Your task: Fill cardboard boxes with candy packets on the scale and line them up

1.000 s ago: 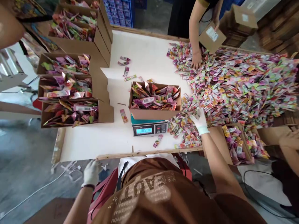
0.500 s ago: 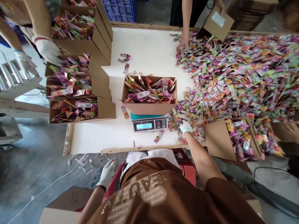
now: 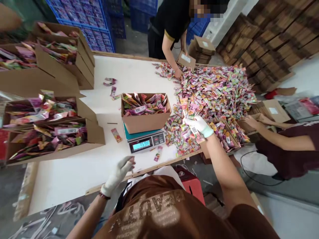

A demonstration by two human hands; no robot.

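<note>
My right hand (image 3: pixel 199 125), in a white glove, is closed on a bunch of colourful sachets (image 3: pixel 187 113) lifted above the near edge of the big sachet pile (image 3: pixel 214 89). My gloved left hand (image 3: pixel 119 174) hovers at the table's front edge, fingers loosely curled with nothing visible in them. An open cardboard box (image 3: pixel 146 113) full of sachets stands on a digital scale (image 3: pixel 146 142) between my hands; its display reads 1598.
Several filled boxes (image 3: pixel 52 132) line the left of the white table (image 3: pixel 74 172). A person in black (image 3: pixel 171 26) sorts sachets at the far side holding a small box. Another person's arm (image 3: pixel 271 136) reaches in at right. Stacked cartons (image 3: pixel 271 43) and blue crates (image 3: pixel 84 16) stand behind.
My right hand has grabbed sachets from the pile and risen with them. My left hand has come up from below the table to its front edge. The view has tilted upward.
</note>
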